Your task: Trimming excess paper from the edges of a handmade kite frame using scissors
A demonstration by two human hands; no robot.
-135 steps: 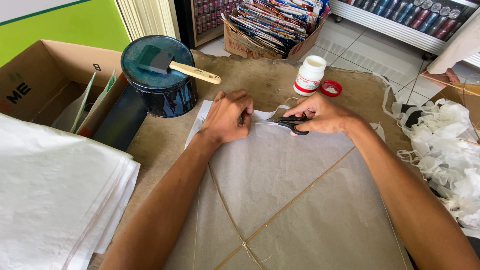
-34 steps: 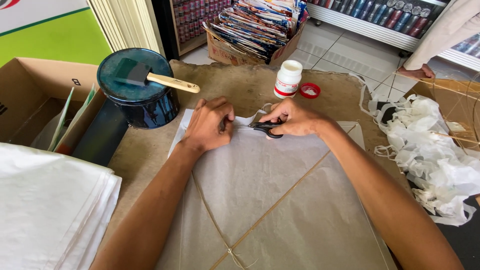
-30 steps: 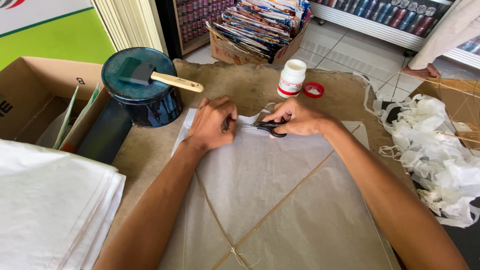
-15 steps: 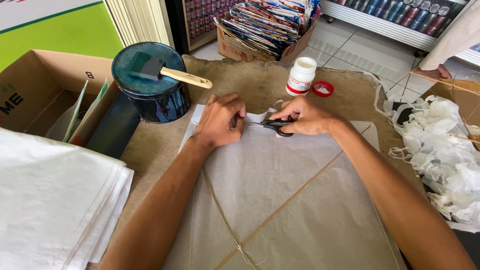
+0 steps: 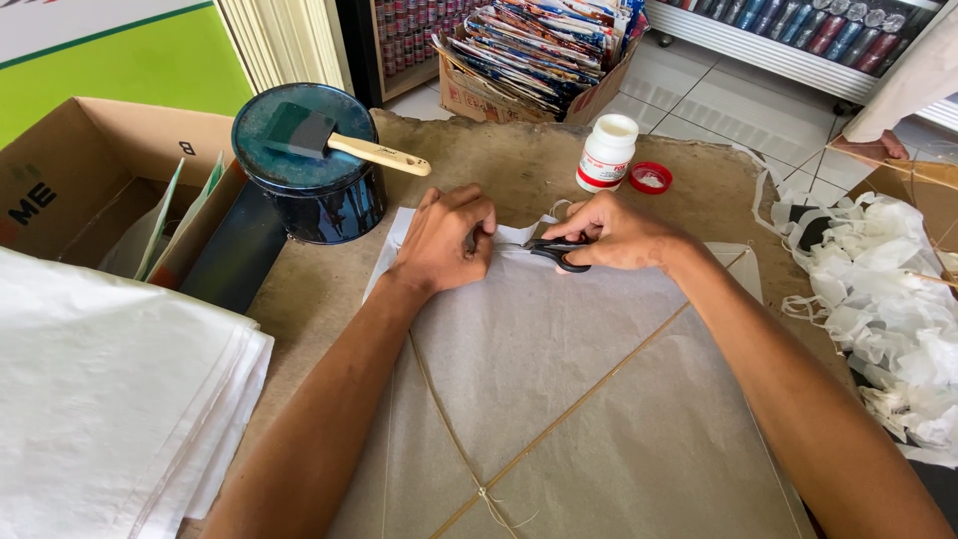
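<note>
The right hand (image 5: 614, 232) grips black-handled scissors (image 5: 555, 253) at the far edge of a sheet of thin paper (image 5: 559, 379) spread on the table; the left hand (image 5: 447, 240) pinches that edge just beside the blades, which look nearly closed, though fingers hide them. Thin crossed sticks (image 5: 519, 449) lie on the sheet; beyond stand a dark tin (image 5: 311, 170) with a foam brush (image 5: 334, 140) on its lid, and an open white glue bottle (image 5: 607, 153); shredded white scraps (image 5: 878, 309) are heaped to the right.

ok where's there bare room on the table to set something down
Bare brown table between the tin and glue bottle; a narrower strip below the tin. Crowded: paper stack left, scraps right, left hand and right hand with scissors on the sheet.
</note>
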